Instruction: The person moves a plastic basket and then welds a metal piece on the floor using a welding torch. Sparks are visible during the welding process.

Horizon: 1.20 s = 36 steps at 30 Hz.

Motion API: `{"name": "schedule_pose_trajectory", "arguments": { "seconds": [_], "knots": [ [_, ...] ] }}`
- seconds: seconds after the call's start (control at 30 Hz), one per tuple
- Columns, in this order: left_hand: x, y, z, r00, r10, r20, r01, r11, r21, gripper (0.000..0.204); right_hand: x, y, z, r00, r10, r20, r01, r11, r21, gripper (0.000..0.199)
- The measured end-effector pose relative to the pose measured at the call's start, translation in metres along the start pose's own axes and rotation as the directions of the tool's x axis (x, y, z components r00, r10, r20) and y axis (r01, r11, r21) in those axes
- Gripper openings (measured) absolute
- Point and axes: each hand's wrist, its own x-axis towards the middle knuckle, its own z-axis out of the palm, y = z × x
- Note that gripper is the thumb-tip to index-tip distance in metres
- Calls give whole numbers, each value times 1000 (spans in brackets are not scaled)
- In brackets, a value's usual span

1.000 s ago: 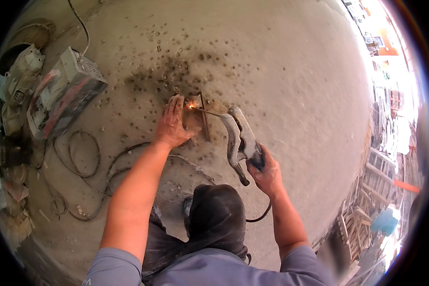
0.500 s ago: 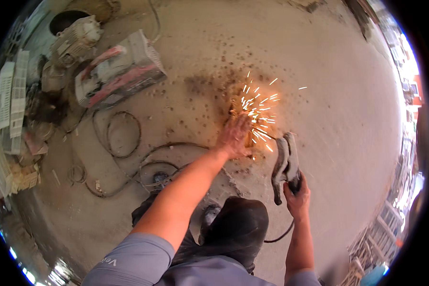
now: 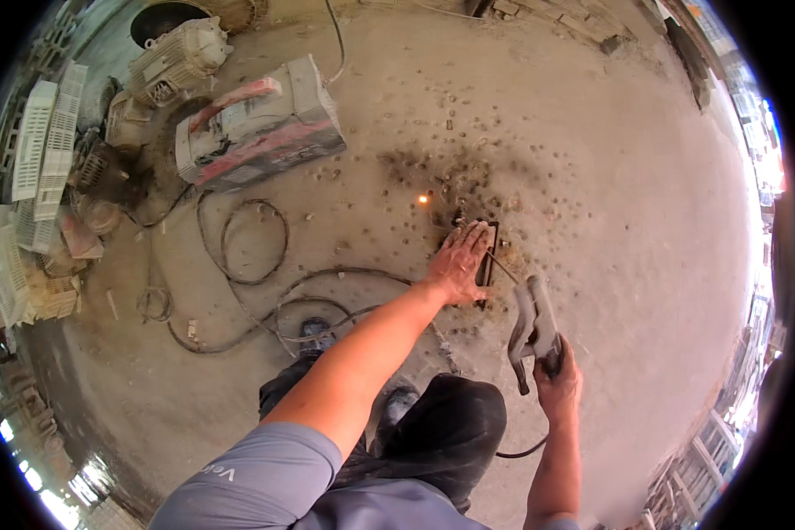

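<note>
My right hand [image 3: 560, 385] is wrapped round the handle of a grey welding electrode holder [image 3: 535, 318], its lever on the left side. A thin electrode [image 3: 503, 267] sticks out of its jaws toward a narrow dark metal piece [image 3: 491, 252] on the floor. Over that piece lies my left hand [image 3: 459, 265], fingers stretched and thumb apart, hiding part of it. The electrode's far end is close to my left fingers; whether it touches the metal I cannot tell. A small orange glowing spot [image 3: 423, 200] shows beyond my left hand.
A dusty welding machine [image 3: 265, 132] with a red handle stands at the far left, an electric motor [image 3: 178, 60] behind it. Cable [image 3: 256, 243] lies in loops left of my feet. White plastic crates [image 3: 49, 141] are stacked at the left edge. Dark specks cover the floor around the metal.
The bright spray of sparks by my left hand is gone; one glowing spot is left. The view has shifted, and both hands stay in nearly the same places over the floor.
</note>
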Motion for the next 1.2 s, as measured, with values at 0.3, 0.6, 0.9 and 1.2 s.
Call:
{"name": "schedule_pose_trajectory", "arguments": {
  "seconds": [0.3, 0.6, 0.9, 1.2],
  "knots": [
    [2, 0, 5, 988, -87, -125, 69, 988, -140, 117, 14, 67, 8, 912, 372, 170, -392, 677, 623, 44],
    [-4, -15, 2, 993, -111, -43, 110, 994, -27, 129, 0, 16, -11, 993, 22, -117, -2, 986, 170, 56],
    [0, -1, -8, 986, -163, 21, 164, 986, -7, 125, -12, 13, -5, 988, 151, -20, -142, 965, 222, 59],
    [2, -1, -5, 984, -169, 64, 169, 986, 5, 124, -11, 9, 4, 988, 151, -7, -146, 964, 223, 56]
  ]
}}
